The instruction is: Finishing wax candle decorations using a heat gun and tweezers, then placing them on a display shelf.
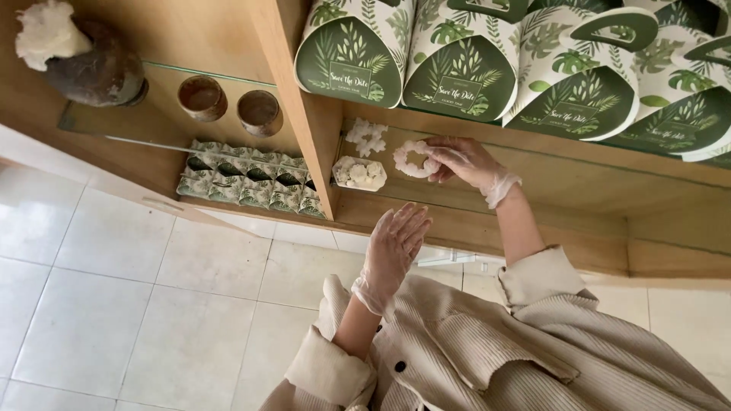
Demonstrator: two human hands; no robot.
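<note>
My right hand (466, 161), in a clear thin glove, is inside a wooden shelf compartment and grips a white ring-shaped ornament (411, 160) by its right side. My left hand (394, 245), also gloved, hovers open below the shelf edge (457, 221), holding nothing. To the left of the ring, a white snowflake-shaped piece (366, 136) and a white flower-covered block (359, 173) rest on the same shelf.
Green leaf-patterned gift boxes (472, 65) fill the shelf above. A wooden divider (308, 114) separates a left compartment with small leaf-print boxes (247, 183), two brown cups (228, 104) on a glass shelf and a dark vase (95, 68). Pale floor tiles (152, 304) lie below.
</note>
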